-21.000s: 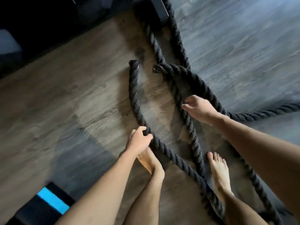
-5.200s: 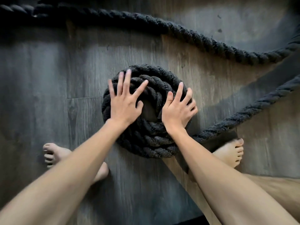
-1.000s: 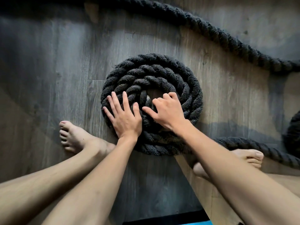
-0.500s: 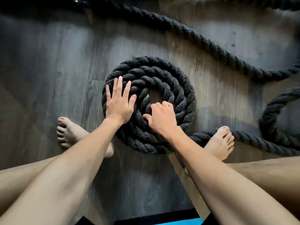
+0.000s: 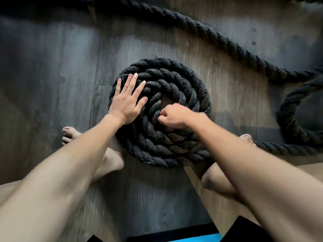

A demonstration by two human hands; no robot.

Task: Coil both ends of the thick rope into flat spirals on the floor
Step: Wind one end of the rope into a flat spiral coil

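Note:
A thick black rope is wound into a flat spiral (image 5: 176,79) of several turns on the wood floor, with a small gap at its centre. My left hand (image 5: 127,100) lies flat with fingers spread on the spiral's left side. My right hand (image 5: 172,117) is curled into a fist on the inner turns, just below the centre; whether it grips the rope cannot be told. The rope's free length (image 5: 293,149) leaves the spiral at the lower right, loops up at the right edge, and a second stretch (image 5: 218,41) crosses the top of the view.
My bare left foot (image 5: 73,137) stands left of the spiral and my right foot (image 5: 248,138) touches the rope at its lower right. A black mat with a blue stripe (image 5: 195,239) lies at the bottom edge. A dark object sits along the top left.
The right hand has shifted right and curled tighter over the inner turns. The left hand slid slightly up on the spiral's left side. The view moved closer.

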